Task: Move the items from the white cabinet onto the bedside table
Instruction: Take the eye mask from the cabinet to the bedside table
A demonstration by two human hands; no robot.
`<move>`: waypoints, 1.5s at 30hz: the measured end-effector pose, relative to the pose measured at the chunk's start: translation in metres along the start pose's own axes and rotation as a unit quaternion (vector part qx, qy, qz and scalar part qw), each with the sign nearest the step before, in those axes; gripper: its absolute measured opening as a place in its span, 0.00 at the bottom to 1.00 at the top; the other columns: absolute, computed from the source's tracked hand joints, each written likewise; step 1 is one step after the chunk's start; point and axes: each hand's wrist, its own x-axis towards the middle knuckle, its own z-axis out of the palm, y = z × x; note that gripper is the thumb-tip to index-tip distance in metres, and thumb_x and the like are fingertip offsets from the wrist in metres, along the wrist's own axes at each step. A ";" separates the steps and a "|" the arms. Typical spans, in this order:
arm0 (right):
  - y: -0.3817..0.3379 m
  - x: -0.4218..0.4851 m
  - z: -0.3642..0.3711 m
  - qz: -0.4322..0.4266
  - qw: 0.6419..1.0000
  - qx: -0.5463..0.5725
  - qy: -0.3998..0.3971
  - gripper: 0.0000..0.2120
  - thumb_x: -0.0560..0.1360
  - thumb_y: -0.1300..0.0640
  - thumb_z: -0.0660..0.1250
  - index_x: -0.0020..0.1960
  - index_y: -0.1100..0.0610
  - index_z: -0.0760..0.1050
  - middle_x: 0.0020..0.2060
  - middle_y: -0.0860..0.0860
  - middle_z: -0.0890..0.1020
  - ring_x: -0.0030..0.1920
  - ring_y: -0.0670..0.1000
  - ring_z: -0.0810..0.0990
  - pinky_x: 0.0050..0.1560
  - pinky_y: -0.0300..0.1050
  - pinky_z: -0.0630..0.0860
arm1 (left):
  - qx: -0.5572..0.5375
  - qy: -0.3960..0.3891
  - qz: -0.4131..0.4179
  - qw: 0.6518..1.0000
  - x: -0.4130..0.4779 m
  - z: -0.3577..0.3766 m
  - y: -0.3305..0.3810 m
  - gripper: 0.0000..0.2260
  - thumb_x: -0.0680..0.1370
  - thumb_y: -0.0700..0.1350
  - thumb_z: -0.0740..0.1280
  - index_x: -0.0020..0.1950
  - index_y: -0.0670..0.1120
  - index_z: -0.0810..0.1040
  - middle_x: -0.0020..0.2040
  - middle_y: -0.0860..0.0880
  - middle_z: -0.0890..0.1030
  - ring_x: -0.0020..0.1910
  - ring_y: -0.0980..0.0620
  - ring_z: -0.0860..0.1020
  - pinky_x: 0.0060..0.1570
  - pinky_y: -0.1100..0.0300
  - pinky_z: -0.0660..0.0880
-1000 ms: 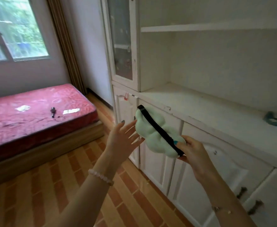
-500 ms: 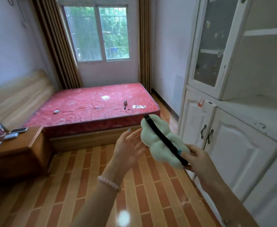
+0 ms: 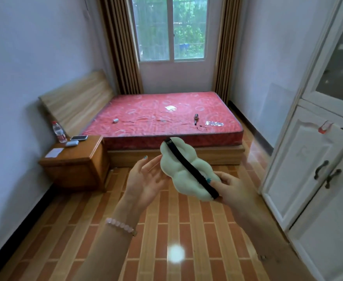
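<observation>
The right hand (image 3: 233, 189) pinches the near end of an eye mask (image 3: 183, 179), with its thumb laid on top beside the strap and its other fingers curled underneath. The left hand (image 3: 144, 177) is spread, palm turned toward the mask and fingers straight and apart. Its fingertips reach the mask's left edge, though it is not clear whether they actually touch. The mask is a pale green, puffy pad with a lumpy, cloud-like outline and a smooth, soft-looking surface. A black strap (image 3: 188, 166) runs lengthwise across it from a small buckle at the far end to the corner under the right thumb. The mask sticks out from the right hand, up and to the left, and is held in the air at mid-frame above the brick-patterned floor (image 3: 186, 230), between the two hands. A bracelet (image 3: 121, 226) of pale pink beads circles the left wrist. The wooden bedside table (image 3: 85, 153) stands well off to the left against the wall, and on it are a water bottle (image 3: 59, 132), a phone (image 3: 79, 137), a small white case (image 3: 72, 143) and a slip of paper (image 3: 54, 153). Just beside it is a bed with a red mattress (image 3: 146, 110), which has a few small items scattered on it. The white cabinet (image 3: 312, 159) fills the right edge, its lower doors closed.
</observation>
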 end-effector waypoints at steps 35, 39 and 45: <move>0.023 0.414 0.169 0.064 0.952 -0.065 -0.294 0.06 0.75 0.58 0.65 0.49 0.51 0.79 0.42 0.52 0.84 0.43 0.53 0.83 0.45 0.49 0.80 | -0.070 0.273 0.146 0.948 0.257 -0.129 0.126 0.20 0.79 0.49 0.57 0.65 0.39 0.72 0.58 0.41 0.79 0.53 0.45 0.80 0.51 0.49 0.75; 0.027 0.455 0.197 0.060 0.950 -0.077 -0.298 0.06 0.75 0.58 0.65 0.49 0.51 0.79 0.42 0.51 0.84 0.44 0.52 0.83 0.49 0.54 0.80 | -0.071 0.277 0.146 0.947 0.296 -0.154 0.150 0.19 0.80 0.50 0.56 0.65 0.39 0.72 0.60 0.41 0.79 0.58 0.44 0.78 0.59 0.47 0.72; 0.026 0.533 0.256 0.074 0.946 -0.098 -0.299 0.07 0.74 0.57 0.65 0.51 0.52 0.79 0.42 0.51 0.85 0.44 0.52 0.83 0.50 0.54 0.80 | -0.086 0.275 0.139 0.947 0.369 -0.199 0.203 0.19 0.80 0.50 0.56 0.65 0.40 0.72 0.62 0.41 0.78 0.61 0.43 0.76 0.65 0.45 0.68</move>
